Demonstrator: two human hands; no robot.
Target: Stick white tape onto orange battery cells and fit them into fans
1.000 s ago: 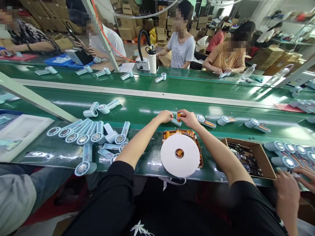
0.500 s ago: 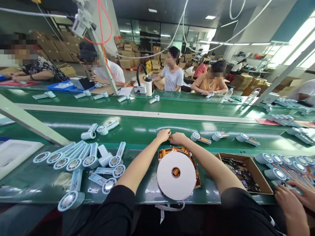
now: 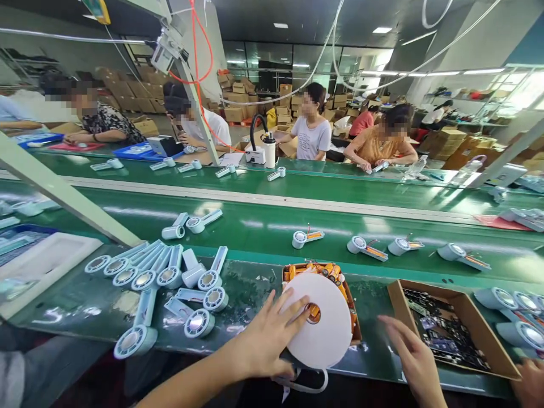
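Observation:
My left hand [image 3: 267,334] has its fingers spread over the left side of a white tape roll [image 3: 329,340]. The roll lies on a cardboard box of orange batteries [image 3: 335,272] at the bench's front edge. To the right, my right hand [image 3: 410,354] hovers over the bench beside a box of black circuit boards [image 3: 450,334], its fingers extended and apart, holding nothing. A light blue fan body with an orange battery in its handle [image 3: 300,239] lies on the green belt beyond the roll.
Several light blue fan bodies [image 3: 144,279] cluster on the left of the bench. More lie on the belt [image 3: 255,226]. A slanted metal post [image 3: 63,192] crosses the left side. A co-worker's hand [image 3: 529,382] is at the lower right edge. People sit across the belt.
Both my hands have come back from the belt, the left to the tape roll and the right toward the circuit board box. A fan body now shows where they were. The view has shifted.

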